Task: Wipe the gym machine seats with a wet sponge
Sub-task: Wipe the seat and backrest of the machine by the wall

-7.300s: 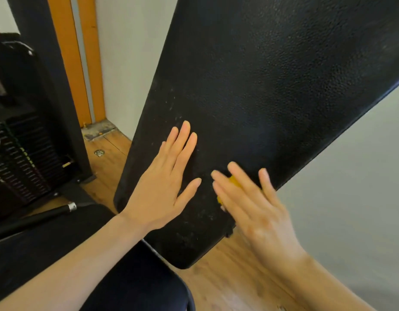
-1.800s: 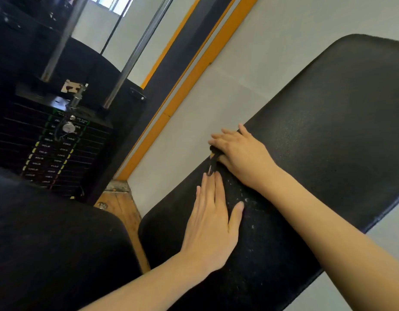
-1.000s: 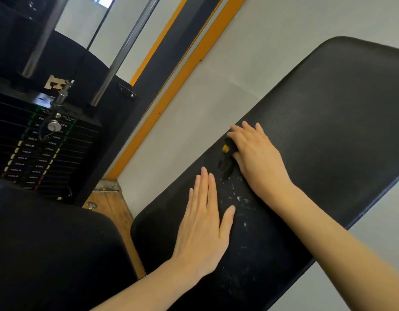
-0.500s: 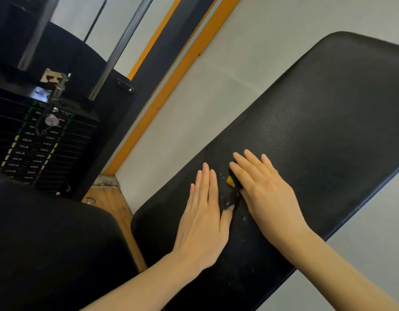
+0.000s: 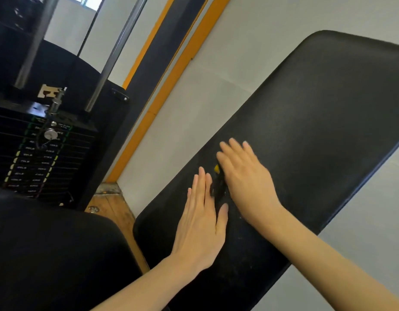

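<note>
A long black padded backrest [image 5: 306,122] slants across the right of the head view. My left hand [image 5: 199,223] lies flat on its lower part, fingers straight and together. My right hand [image 5: 243,178], slightly blurred, presses a sponge [image 5: 217,176] against the pad with straight fingers. Only the sponge's yellow corner and dark edge show by my palm; the rest is hidden under the hand. Pale specks dot the pad below my right wrist.
A black seat pad [image 5: 48,250] fills the lower left. Behind it stands a black weight stack [image 5: 37,153] with two steel guide rods [image 5: 113,55]. Wooden floor [image 5: 111,207] shows between the pads. A grey wall with an orange strip [image 5: 171,81] is close behind.
My right hand slid the sponge down the pad toward my left hand, then a little back up. My left hand has stayed flat in place.
</note>
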Available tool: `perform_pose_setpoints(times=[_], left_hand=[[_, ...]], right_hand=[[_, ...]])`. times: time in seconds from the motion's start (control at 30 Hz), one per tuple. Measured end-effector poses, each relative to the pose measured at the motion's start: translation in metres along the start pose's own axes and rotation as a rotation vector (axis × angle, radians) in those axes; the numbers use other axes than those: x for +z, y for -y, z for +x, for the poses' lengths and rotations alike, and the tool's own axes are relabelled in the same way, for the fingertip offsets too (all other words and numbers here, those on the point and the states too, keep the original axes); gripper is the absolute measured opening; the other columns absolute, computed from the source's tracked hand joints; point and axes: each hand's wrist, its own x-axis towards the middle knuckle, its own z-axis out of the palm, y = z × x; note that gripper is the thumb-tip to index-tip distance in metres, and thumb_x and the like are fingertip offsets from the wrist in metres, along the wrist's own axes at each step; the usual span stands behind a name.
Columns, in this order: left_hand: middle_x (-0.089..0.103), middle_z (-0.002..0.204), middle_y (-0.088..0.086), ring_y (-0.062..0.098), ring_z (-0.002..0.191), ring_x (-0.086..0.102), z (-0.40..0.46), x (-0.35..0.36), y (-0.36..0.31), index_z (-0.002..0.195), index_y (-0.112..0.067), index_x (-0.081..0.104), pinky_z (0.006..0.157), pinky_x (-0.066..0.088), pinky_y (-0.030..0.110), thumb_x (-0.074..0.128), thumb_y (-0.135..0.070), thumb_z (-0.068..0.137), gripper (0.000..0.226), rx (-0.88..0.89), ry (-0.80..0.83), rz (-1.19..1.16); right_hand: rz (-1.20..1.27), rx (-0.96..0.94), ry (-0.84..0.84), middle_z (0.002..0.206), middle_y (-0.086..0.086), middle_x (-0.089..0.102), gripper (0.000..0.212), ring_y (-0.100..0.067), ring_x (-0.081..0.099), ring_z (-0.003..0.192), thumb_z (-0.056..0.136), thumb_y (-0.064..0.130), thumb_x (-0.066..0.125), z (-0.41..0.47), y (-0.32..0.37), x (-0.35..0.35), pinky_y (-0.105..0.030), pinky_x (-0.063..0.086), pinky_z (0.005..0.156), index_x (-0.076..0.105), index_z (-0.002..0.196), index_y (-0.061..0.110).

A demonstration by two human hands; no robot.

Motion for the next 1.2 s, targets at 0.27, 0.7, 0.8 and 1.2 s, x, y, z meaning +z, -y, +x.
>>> perform_pose_setpoints(times=[0.27,0.7,0.8,1.2], left_hand=[[-0.036,0.157,-0.009,-0.001,0.143,-0.031,0.001,0.004,0.004,0.149,-0.025,-0.024,0.117,-0.016,0.02,0.014,-0.053,0.098,0.069,0.041,0.0,0.032],[-0.037,0.154,-0.009,0.005,0.145,-0.03,0.001,0.005,0.008,0.146,-0.026,-0.025,0.113,-0.019,0.02,0.02,-0.052,0.101,0.069,0.063,-0.003,0.04],[-0.037,0.154,-0.009,0.007,0.146,-0.028,0.001,0.005,0.005,0.146,-0.028,-0.027,0.112,-0.02,0.02,0.009,-0.061,0.093,0.071,0.05,-0.009,0.075],[-0.036,0.156,-0.009,0.005,0.145,-0.03,-0.001,0.005,0.009,0.147,-0.029,-0.025,0.116,-0.019,0.023,0.024,-0.05,0.101,0.071,0.074,0.002,0.052]], right_hand=[[0.025,0.124,0.01,0.147,-0.019,0.043,0.054,-0.035,0.033,0.14,0.083,0.002,0.062,-0.002,0.0,-0.002,-0.048,0.02,0.117,0.049,0.136,0.001],[0.01,0.027,-0.003,0.141,-0.017,0.05,0.047,-0.034,0.04,0.136,0.084,0.003,0.063,-0.034,-0.007,-0.011,-0.047,0.022,0.115,0.056,0.13,0.002],[0.035,0.206,-0.067,0.141,-0.018,0.049,0.038,-0.035,0.038,0.137,0.089,0.001,0.058,-0.008,-0.035,-0.023,-0.049,0.02,0.115,0.055,0.127,0.001],[0.01,0.188,-0.052,0.145,-0.018,0.046,0.044,-0.035,0.036,0.139,0.09,0.005,0.051,-0.047,-0.002,-0.016,-0.048,0.018,0.118,0.051,0.134,0.001]])
